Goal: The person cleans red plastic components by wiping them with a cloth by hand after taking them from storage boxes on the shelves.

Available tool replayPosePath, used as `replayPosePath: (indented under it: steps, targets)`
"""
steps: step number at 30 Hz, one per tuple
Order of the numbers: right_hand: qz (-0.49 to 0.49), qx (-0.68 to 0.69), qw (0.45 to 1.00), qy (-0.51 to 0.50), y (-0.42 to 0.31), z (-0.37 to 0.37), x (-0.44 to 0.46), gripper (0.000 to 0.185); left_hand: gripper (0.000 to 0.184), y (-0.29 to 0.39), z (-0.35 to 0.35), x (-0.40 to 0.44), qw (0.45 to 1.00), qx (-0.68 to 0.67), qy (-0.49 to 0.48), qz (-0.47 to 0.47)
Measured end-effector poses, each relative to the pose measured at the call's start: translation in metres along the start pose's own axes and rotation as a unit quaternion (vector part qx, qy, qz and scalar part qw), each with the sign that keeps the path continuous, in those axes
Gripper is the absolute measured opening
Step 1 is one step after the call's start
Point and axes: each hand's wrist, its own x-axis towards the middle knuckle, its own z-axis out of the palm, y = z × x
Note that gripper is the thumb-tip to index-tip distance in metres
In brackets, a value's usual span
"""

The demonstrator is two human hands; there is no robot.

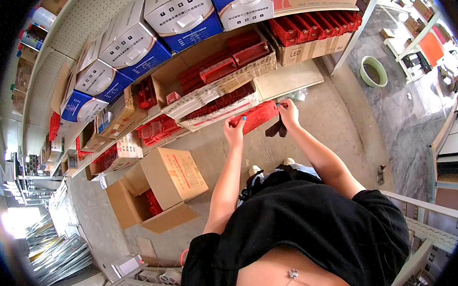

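A long red plastic junction box (pixel 259 117) with round marks on its face is held level between my two hands, over the floor in front of the shelf. My left hand (pixel 234 131) grips its left end, fingers closed, thumb on top. On the opposite end, my right hand (pixel 289 114) pinches the corner. A dark brown cloth (pixel 276 129) hangs just below my right hand; whether those fingers hold it too I cannot tell. Similar red boxes (pixel 219 69) fill an open carton (pixel 218 89) on the shelf ahead.
Blue and white cartons (pixel 185 16) line the upper shelf. More red boxes (pixel 313 25) lie on an LED carton (pixel 315 49) at right. An open cardboard box (pixel 176 178) with red pieces stands on the floor at left. A green basin (pixel 373 71) sits farther right.
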Motion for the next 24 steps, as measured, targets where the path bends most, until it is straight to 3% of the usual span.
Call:
replayPosePath:
  steps: [2, 4, 8, 12, 14, 18, 21, 24]
  targets:
    - [0.020, 0.019, 0.999, 0.031, 0.004, 0.000, 0.001, 0.017, 0.040, -0.008, -0.001, 0.002, 0.996, -0.078, 0.013, -0.046]
    - [0.056, 0.034, 0.997, 0.050, 0.011, 0.002, 0.004, 0.019, 0.040, -0.006, -0.003, 0.000, 0.968, -0.195, 0.010, -0.157]
    - [0.070, 0.166, 0.983, -0.031, 0.022, 0.006, 0.004, 0.015, 0.037, -0.004, -0.008, -0.003, 0.880, -0.344, -0.045, -0.324]
    - [0.125, 0.334, 0.920, -0.159, 0.011, 0.007, -0.001, 0.008, 0.040, -0.038, -0.009, 0.005, 0.769, -0.433, -0.096, -0.461]
    - [0.128, 0.384, 0.890, -0.210, -0.010, -0.001, -0.008, 0.005, 0.040, -0.046, -0.010, 0.005, 0.762, -0.414, -0.118, -0.484]
    - [0.105, 0.354, 0.900, -0.230, -0.020, 0.005, -0.013, 0.009, 0.040, -0.034, -0.009, 0.001, 0.713, -0.378, -0.145, -0.572]
    - [0.116, 0.366, 0.894, -0.232, -0.027, 0.008, -0.016, 0.010, 0.037, -0.028, -0.012, -0.005, 0.719, -0.397, -0.175, -0.544]
    - [0.124, 0.337, 0.901, -0.244, -0.024, 0.012, -0.014, 0.010, 0.035, -0.014, -0.009, -0.015, 0.782, -0.363, -0.209, -0.461]
